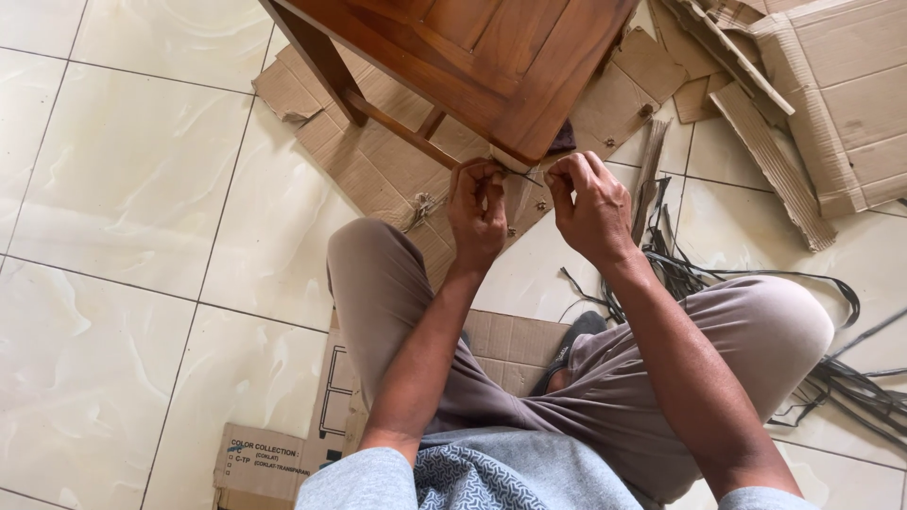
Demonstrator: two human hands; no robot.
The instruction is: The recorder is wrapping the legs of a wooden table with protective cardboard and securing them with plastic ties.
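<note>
Person seated on flattened cardboard (397, 179) on the tiled floor (123, 189), legs spread. A wooden chair (491, 57) lies tipped in front, its seat corner pointing at the hands.

Left hand (477, 212): fingers curled shut, thumb and forefinger pinched on a thin dark strip (524, 173) right at the seat corner. Right hand (590, 208): also closed, fingertips pinching at the other side of the same corner; whether it holds the strip's far end or only steadies the wood, cannot tell. A small pale patch sits just under the corner between the hands.

A heap of dark strips (831, 378) trails over the floor by the right knee. Torn cardboard pieces (803, 104) lie at the far right.

Judgement: work at the corner goes best with both pinches kept close to the wood, the strip held taut and flat against the edge, wrists low. A slack strip may twist or slide off the rounded corner. Small loose bits lie on the cardboard below the hands.
</note>
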